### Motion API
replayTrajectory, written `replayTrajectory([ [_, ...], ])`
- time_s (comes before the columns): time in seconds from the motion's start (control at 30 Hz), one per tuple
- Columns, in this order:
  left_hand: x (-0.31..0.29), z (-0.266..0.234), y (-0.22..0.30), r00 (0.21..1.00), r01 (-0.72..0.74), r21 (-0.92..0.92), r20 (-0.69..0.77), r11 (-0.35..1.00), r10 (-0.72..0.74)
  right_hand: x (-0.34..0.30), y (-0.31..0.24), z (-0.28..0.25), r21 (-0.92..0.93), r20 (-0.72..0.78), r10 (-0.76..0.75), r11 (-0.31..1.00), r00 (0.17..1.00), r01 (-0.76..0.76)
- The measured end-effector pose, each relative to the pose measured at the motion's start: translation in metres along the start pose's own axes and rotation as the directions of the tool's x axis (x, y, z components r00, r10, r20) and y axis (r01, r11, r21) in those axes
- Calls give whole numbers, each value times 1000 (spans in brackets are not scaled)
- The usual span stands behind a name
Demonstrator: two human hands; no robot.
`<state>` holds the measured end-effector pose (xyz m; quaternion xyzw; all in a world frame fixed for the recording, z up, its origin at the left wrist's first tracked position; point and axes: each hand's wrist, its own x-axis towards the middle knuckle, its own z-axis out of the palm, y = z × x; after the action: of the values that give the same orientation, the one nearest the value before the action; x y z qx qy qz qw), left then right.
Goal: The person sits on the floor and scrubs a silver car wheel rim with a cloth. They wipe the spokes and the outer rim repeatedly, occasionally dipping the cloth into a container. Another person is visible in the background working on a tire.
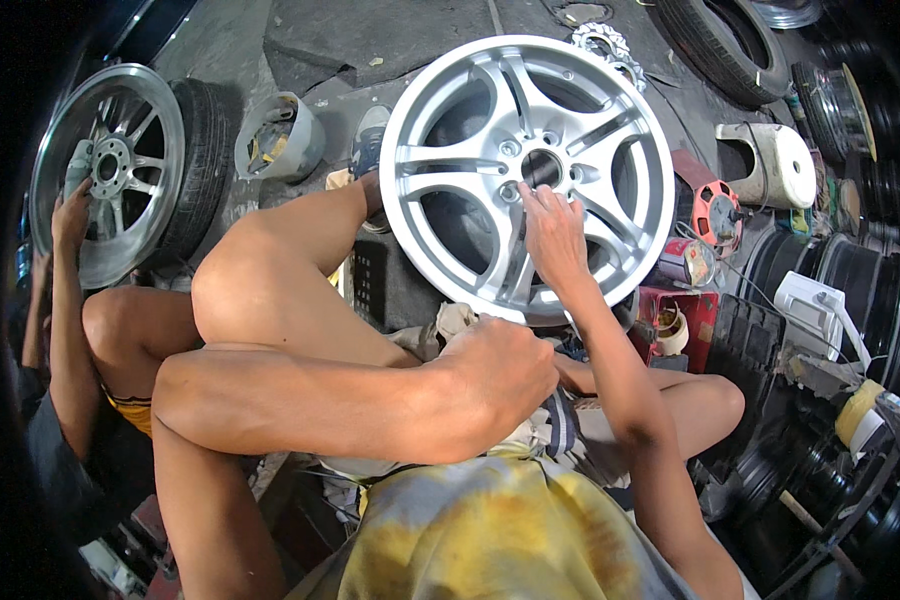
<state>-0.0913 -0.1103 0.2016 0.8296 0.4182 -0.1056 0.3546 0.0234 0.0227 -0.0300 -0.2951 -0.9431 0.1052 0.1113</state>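
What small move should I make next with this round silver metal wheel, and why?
Perhaps turn the silver spoked wheel slightly with your bare right hand: its fingertips sit at the dark round centre hole, while your closed left hand is by the near rim.

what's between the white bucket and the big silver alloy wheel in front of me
In the head view, a dark sneaker with a pale toe sits between the white bucket and the silver alloy wheel.
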Motion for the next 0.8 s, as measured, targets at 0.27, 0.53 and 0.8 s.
replayTrajectory([
  [0.27, -1, 1, 0, 1000, 3, -31, 11, 1000, -3, 1, 4, -3, -76, -11, -75, 994, 997, 74],
  [0.53, -1, 2, 0, 1000, -10, 0, -2, 1000, 10, 2, 11, -8, -121, -54, -187, 976, 981, 179],
  [0.8, 1, 3, 0, 1000, 20, -9, 5, 1000, -20, 2, 10, -6, -113, -23, -111, 988, 994, 108],
])
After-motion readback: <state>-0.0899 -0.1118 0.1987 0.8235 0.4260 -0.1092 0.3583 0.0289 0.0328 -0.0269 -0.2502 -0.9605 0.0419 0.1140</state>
